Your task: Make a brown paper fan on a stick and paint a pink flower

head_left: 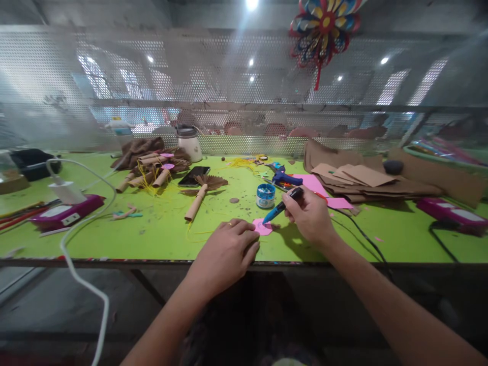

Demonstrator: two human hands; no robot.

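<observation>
A small pink paper piece (264, 227) with dark line marks lies on the green table. My left hand (232, 249) lies flat with its fingers stretched out, the fingertips at the paper's left edge. Pinched in my right hand (308, 213) is a blue marker (275, 211) with a black end, its tip touching the paper. Just behind the paper stands a small open jar (266, 197) with blue on its wall. A blue glue gun (285, 176) rests beyond the jar. To the left lies a brown paper roll (197, 202) topped with a pleated paper fan.
More paper rolls (150, 173) are heaped at the back left near a phone (194, 176) and a white jug (189, 145). Stacked brown paper (362, 178) fills the back right. Purple power strips (66, 212) with cables sit at both sides. A perforated screen (244, 112) stands behind.
</observation>
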